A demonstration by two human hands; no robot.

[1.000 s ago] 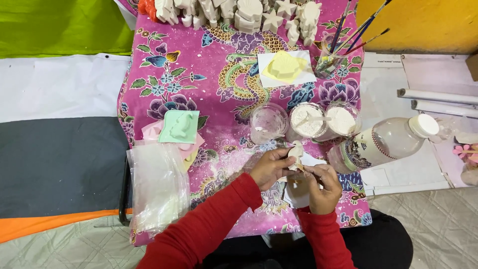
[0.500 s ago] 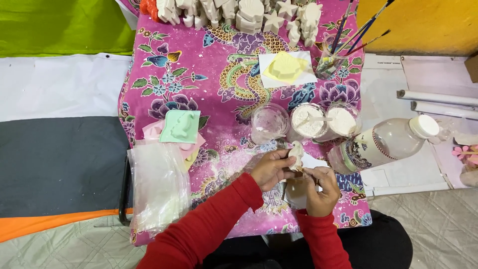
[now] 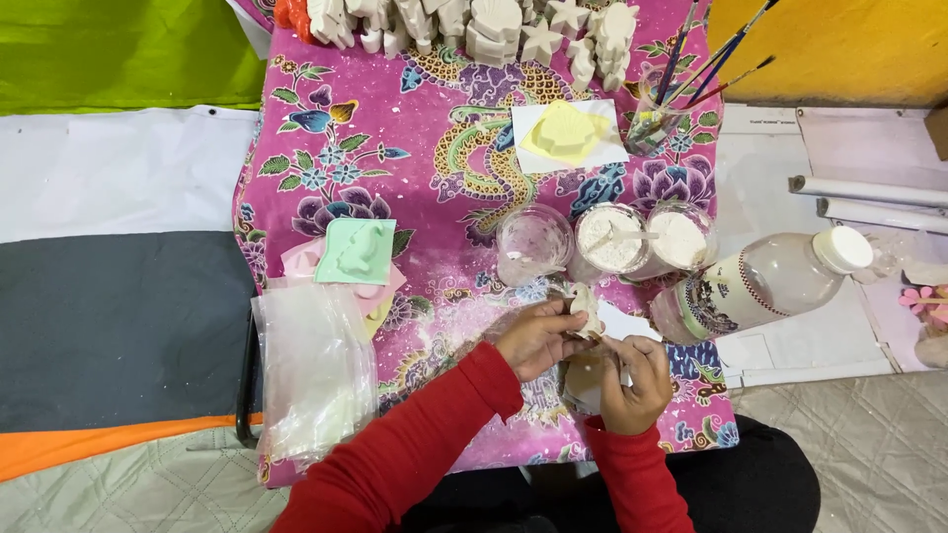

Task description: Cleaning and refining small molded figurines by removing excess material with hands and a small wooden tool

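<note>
- The left hand (image 3: 538, 339) has its fingers clenched around a small pale cast figure (image 3: 585, 308), held just above the surface (image 3: 434, 168).
- The right hand (image 3: 637, 380) pinches the figure's lower edge; judging by this, trimming is underway, not finished.
- At 12 o'clock stand finished white casts (image 3: 494, 20).
- At 3 o'clock lies a clear bottle (image 3: 765, 281), white-capped, with a dark label.
- At 9 o'clock lies a clear plastic bag (image 3: 316, 370).
</note>
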